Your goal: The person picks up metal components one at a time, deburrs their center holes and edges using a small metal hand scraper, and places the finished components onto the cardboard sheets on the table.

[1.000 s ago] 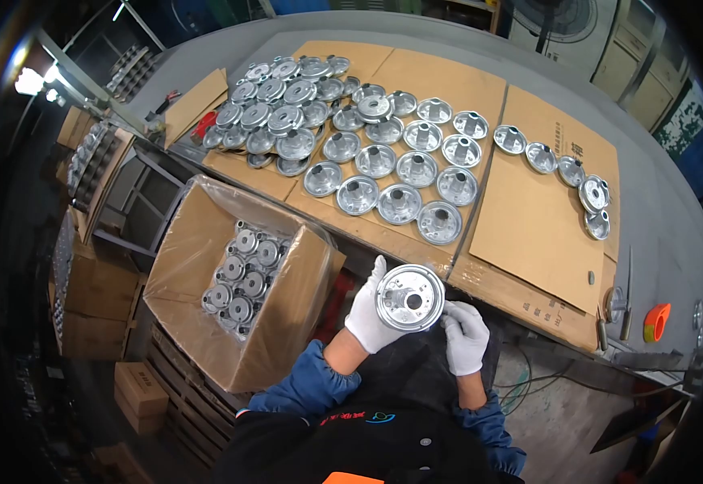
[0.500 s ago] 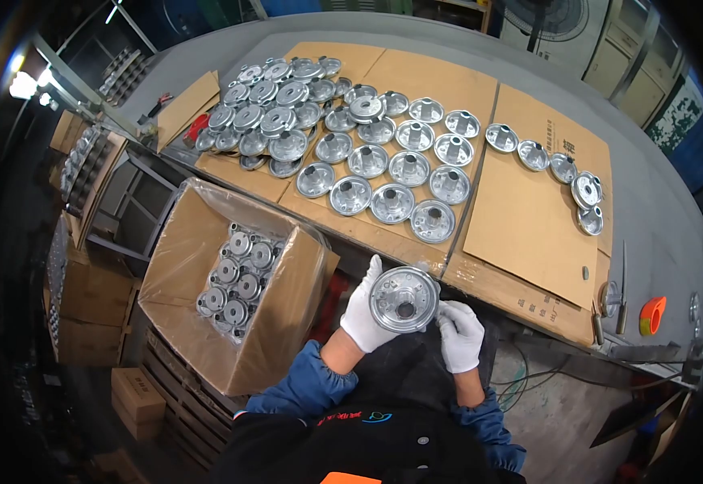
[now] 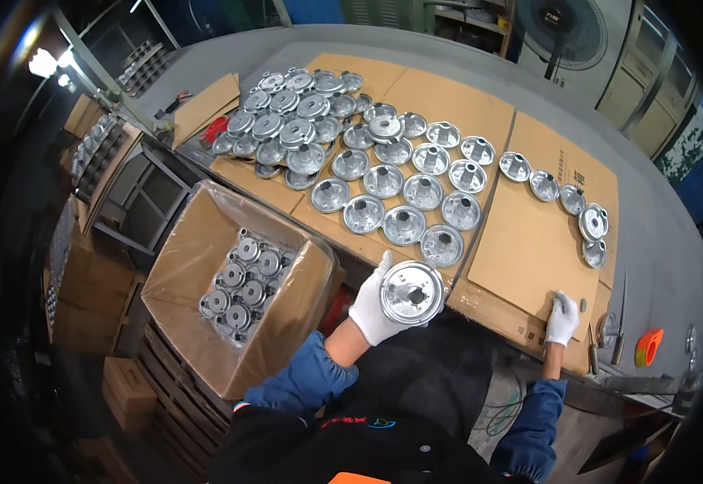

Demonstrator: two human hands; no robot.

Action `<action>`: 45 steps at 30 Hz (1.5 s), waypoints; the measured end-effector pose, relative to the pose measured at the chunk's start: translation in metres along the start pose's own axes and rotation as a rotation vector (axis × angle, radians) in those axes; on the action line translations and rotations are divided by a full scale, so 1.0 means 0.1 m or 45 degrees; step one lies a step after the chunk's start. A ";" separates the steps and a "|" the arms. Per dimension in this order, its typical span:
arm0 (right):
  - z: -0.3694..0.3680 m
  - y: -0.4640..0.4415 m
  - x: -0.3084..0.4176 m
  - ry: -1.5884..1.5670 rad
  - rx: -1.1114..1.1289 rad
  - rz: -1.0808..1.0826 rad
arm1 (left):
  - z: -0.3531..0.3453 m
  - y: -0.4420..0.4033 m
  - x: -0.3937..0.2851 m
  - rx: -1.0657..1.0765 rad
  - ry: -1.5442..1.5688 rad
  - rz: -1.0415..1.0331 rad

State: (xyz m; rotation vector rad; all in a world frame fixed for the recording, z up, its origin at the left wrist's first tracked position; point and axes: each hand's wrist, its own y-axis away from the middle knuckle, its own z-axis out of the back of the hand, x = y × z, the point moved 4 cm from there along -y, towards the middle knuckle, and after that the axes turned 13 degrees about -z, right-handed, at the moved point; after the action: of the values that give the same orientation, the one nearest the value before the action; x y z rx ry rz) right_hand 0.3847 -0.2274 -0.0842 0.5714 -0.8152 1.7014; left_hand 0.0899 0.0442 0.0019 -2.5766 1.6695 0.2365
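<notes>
My left hand (image 3: 374,310), in a white glove, is closed on the edge of a round metal part (image 3: 412,293) with a dark central hole. My right hand (image 3: 563,320), also gloved, is over the front edge of the cardboard on the right, its fingers bent close together. Beside those fingers lies a small grey piece (image 3: 583,306). Whether the fingers pinch anything is too small to tell. Rows of similar round metal parts (image 3: 404,224) rest on the cardboard (image 3: 492,266) beyond my hands.
An open carton (image 3: 287,339) lined with plastic holds several metal parts at the left. An orange ring-shaped object (image 3: 649,347) and slim tools (image 3: 618,348) lie on the right of the table. A fan (image 3: 563,32) stands behind.
My right hand has left the held part's side and moved right to the cardboard edge near the small grey piece. My left hand still holds the part. The camera view has shifted slightly.
</notes>
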 end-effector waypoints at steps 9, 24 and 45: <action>-0.06 0.11 -0.07 0.063 -0.111 0.110 | -0.23 -0.49 -0.13 0.087 -0.356 0.063; 0.02 0.09 0.13 0.012 -0.096 0.086 | -0.04 -3.08 -1.35 -0.227 -3.298 -0.500; 0.05 0.09 0.21 -0.011 -0.117 0.032 | -0.11 -3.32 -1.07 -0.293 -3.784 0.073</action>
State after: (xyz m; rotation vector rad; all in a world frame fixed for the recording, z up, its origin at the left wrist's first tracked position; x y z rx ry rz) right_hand 0.3704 -0.2198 -0.0677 0.5080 -0.9056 1.6763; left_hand 0.3500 0.2757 0.0196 0.0426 0.0551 2.1500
